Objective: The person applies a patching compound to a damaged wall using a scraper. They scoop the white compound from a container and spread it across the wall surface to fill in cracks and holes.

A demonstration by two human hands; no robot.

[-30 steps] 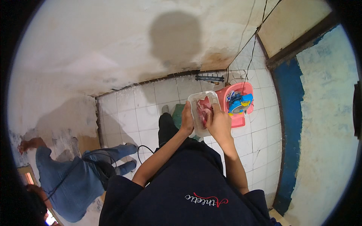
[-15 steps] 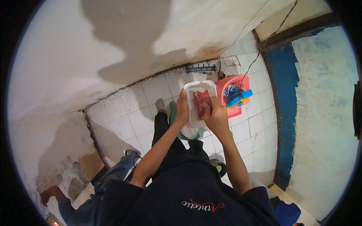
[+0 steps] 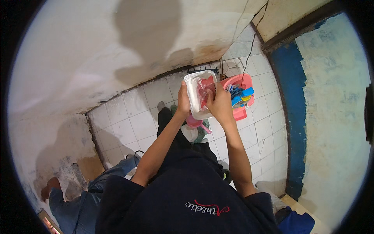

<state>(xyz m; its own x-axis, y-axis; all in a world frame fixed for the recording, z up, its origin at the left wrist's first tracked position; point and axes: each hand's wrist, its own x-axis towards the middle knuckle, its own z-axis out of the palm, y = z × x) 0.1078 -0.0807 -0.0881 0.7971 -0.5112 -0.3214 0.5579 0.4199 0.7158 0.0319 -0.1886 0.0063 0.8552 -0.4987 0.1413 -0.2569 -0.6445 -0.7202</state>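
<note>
A white rectangular tray (image 3: 191,84) is held out in front of me above the floor, its inside smeared with white powder or paste. My left hand (image 3: 183,99) is wrapped round its left side. Inside lies a flat red piece (image 3: 203,86) with white smears; its exact kind I cannot make out. My right hand (image 3: 221,102) is closed at the tray's right side, its thumb bent inward over the red piece. The right fingertips are partly hidden. Under the tray's near end shows a pink dipper (image 3: 194,122) with its handle pointing to the right.
Right of the tray, a pink basin (image 3: 246,82) holds a blue-and-yellow plastic item (image 3: 242,95) and other things. A dark rack (image 3: 202,71) lies by the wall, and a cable (image 3: 249,54) hangs down. Another person's denim-clad limbs (image 3: 111,175) are at lower left, blue cloth (image 3: 296,220) at lower right.
The tray has moved slightly up and left with both hands. My right hand has shifted up along its right side, and the red piece sits higher. The pink dipper now shows more.
</note>
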